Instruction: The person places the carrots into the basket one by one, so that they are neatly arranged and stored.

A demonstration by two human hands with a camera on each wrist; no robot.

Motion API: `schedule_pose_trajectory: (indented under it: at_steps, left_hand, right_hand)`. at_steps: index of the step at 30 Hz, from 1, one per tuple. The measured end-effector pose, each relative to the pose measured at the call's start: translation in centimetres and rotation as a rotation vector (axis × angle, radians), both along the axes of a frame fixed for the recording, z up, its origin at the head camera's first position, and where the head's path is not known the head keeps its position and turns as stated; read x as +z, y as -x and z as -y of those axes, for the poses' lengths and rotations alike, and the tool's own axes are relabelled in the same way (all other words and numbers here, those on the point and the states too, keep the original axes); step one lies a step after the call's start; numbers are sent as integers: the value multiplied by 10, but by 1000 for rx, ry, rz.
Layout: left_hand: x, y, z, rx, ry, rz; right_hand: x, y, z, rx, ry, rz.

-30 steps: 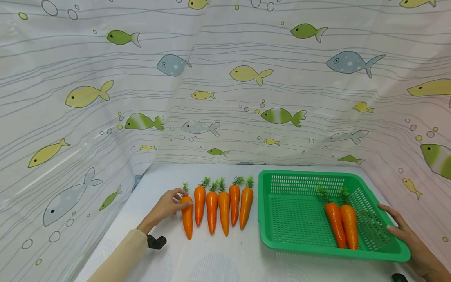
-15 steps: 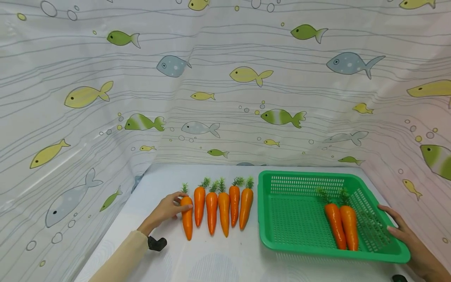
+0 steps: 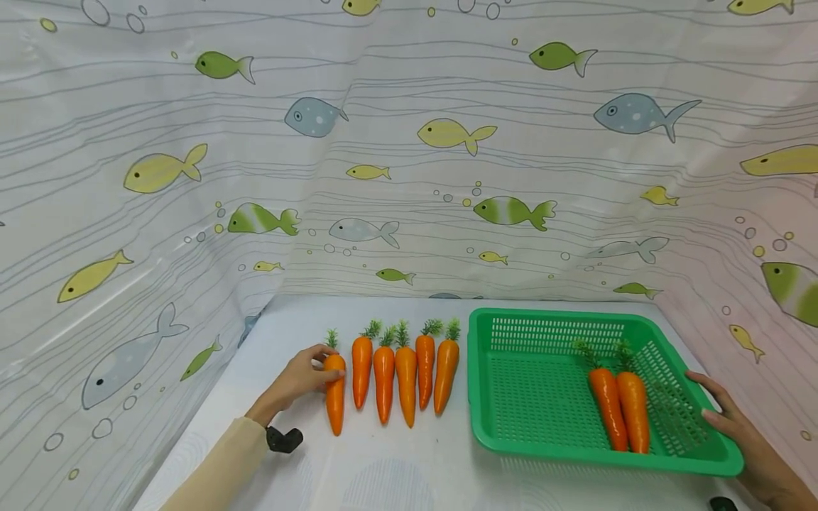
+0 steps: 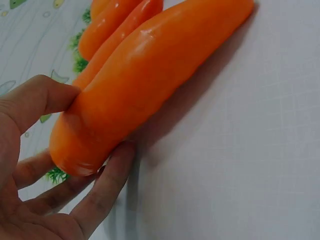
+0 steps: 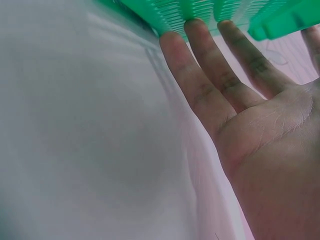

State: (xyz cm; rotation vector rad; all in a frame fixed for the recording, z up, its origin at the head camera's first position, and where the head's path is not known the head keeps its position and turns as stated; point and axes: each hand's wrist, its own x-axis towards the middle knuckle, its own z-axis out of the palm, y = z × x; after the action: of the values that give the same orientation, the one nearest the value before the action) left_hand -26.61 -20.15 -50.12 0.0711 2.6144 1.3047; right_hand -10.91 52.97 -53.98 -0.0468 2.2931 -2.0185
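Note:
My left hand (image 3: 307, 376) holds the leftmost orange carrot (image 3: 335, 404) near its leafy top, thumb on one side and fingers on the other. In the left wrist view the thumb presses on that carrot (image 4: 135, 75) and the fingertips curl beneath its thick end. Several more carrots (image 3: 407, 383) lie in a row just to its right, green tops facing away. My right hand (image 3: 735, 426) rests at the right side of a green plastic basket (image 3: 607, 463). In the right wrist view its fingers (image 5: 210, 70) are fairly straight, their tips against the basket's slotted outer wall (image 5: 170, 12).
Two carrots (image 3: 620, 408) lie side by side in the basket's right part. The white table (image 3: 396, 468) is bounded at the back and sides by a fish-patterned sheet (image 3: 396, 191). Black straps (image 3: 284, 440) sit at the wrists.
The leftmost carrot has shifted slightly left with my left hand, widening the gap to its neighbour. My right hand and the basket stay where they were.

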Motion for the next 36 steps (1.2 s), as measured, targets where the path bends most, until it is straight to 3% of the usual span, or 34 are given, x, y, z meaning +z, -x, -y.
schedule_pose_trajectory:
  at_steps: [7, 15, 23, 36]
  left_hand:
    - [5, -1, 4, -2, 11, -17]
    - [6, -2, 4, 20, -109, -3]
    - [18, -4, 0, 0, -210, 6]
    - [32, -2, -9, -26, -223, -30]
  right_hand:
    - [1, -1, 0, 0, 30, 5]
    - [-1, -1, 0, 23, 23, -12]
    - [-1, 0, -2, 0, -17, 10]
    - [-2, 0, -4, 45, -26, -33]
